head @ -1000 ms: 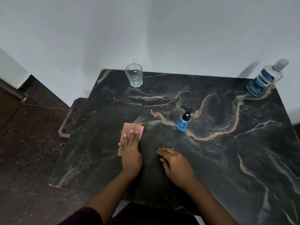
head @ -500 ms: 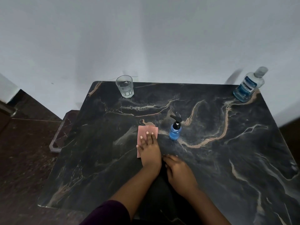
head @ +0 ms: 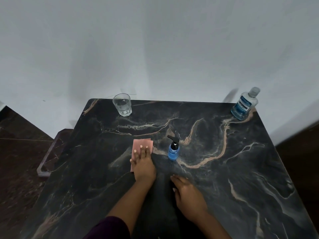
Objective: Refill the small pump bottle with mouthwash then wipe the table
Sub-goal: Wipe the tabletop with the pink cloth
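A pink cloth [head: 140, 145] lies flat on the dark marble table [head: 224, 169]. My left hand [head: 143, 163] presses on it with straight fingers. Just right of the cloth stands the small pump bottle [head: 173, 151], blue with a black pump, upright and untouched. My right hand [head: 187, 192] rests flat on the table near the front, fingers relaxed, holding nothing. The large mouthwash bottle [head: 244, 104], capped and partly filled with blue liquid, stands at the far right corner.
A clear drinking glass [head: 122, 104] stands at the table's far left edge, close to the grey wall. A low stone step [head: 51, 152] and dark floor lie left of the table.
My left hand has slid the pink cloth to the right and farther from me, toward the pump bottle. The right hand has stayed on the table. The camera view has tilted upward.
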Available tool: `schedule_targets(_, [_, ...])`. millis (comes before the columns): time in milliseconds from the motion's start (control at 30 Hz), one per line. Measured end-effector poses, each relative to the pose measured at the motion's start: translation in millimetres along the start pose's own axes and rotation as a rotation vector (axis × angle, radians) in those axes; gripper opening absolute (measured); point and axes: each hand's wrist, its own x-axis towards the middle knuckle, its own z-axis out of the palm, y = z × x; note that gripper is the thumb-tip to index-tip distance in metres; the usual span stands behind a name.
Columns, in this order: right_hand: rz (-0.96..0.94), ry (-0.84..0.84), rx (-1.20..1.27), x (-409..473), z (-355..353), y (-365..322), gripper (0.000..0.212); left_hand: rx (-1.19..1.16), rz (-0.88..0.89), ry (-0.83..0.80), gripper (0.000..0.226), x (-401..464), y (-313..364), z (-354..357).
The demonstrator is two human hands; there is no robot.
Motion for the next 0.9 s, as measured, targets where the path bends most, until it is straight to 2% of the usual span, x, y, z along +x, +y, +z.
schedule_targets(133, [0.039, -0.056, -0.074, -3.4, -7.2, 12.9, 0.058, -0.084, 0.026, 0.038, 0.066, 2.4, -11.0, 2.0])
schedule_targets(300, [0.034, -0.264, -0.269, -0.1, -10.7, 28.7, 0.085, -0.063, 0.066, -0.093, 0.096, 14.8, -27.1, 4.2])
schedule_targets(433, [0.003, -0.298, -0.346, 4.7, -11.0, 27.3, 0.079, -0.032, 0.057, -0.149, 0.108, 14.3, -25.1, -2.5])
schedule_targets(533, [-0.003, -0.309, -0.362, 12.2, -17.6, 22.5, 0.066, -0.002, 0.074, -0.267, 0.11, 17.2, -24.9, -21.0])
schedule_targets(667, [0.046, -0.298, -0.32, 18.2, -31.2, 16.1, 0.044, 0.007, 0.159, -0.317, 0.095, 18.4, -27.8, -52.2])
schedule_targets(733, [0.13, -0.264, -0.215, 19.4, -42.7, 14.3, 0.043, -0.068, 0.165, -0.292, 0.079, 15.1, -32.0, -60.7])
schedule_targets(833, [0.197, -0.207, -0.072, 19.6, -59.0, 18.3, 0.081, -0.057, 0.161, -0.209, 0.05, 0.9, -42.7, -70.9])
schedule_targets(867, [0.212, -0.188, -0.075, 18.0, -66.7, 21.0, 0.068, 0.0, 0.167, -0.144, 0.046, -3.3, -46.3, -75.3])
schedule_targets(900, [0.203, -0.145, -0.094, 15.7, -73.7, 25.3, 0.044, 0.048, 0.18, -0.063, 0.043, -5.5, -50.4, -79.4])
